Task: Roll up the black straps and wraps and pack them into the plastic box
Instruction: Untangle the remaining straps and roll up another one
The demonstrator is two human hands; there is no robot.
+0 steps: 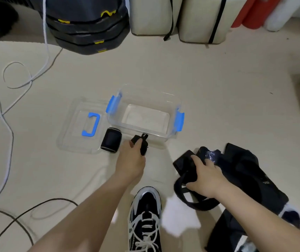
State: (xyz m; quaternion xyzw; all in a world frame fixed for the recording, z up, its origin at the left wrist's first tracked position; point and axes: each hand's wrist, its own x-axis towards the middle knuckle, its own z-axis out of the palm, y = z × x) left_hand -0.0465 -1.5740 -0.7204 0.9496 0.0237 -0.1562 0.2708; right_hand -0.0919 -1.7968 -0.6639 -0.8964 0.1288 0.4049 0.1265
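Observation:
A clear plastic box [142,132] with blue latches stands open on the floor, nothing inside it. Its clear lid [73,140] with a blue handle lies to the left. A rolled black wrap [111,140] sits on the lid's right edge. My left hand [131,159] grips a small rolled black strap [142,143] just in front of the box. My right hand [202,174] holds a folded black wrap [183,163] at the edge of a heap of black wraps and straps [240,171] on the right.
My black and white shoe [145,217] sits between my arms. White and black cables [9,135] trail over the floor at the left. Stacked dark bags [89,24] and pale cushions [178,15] stand at the back.

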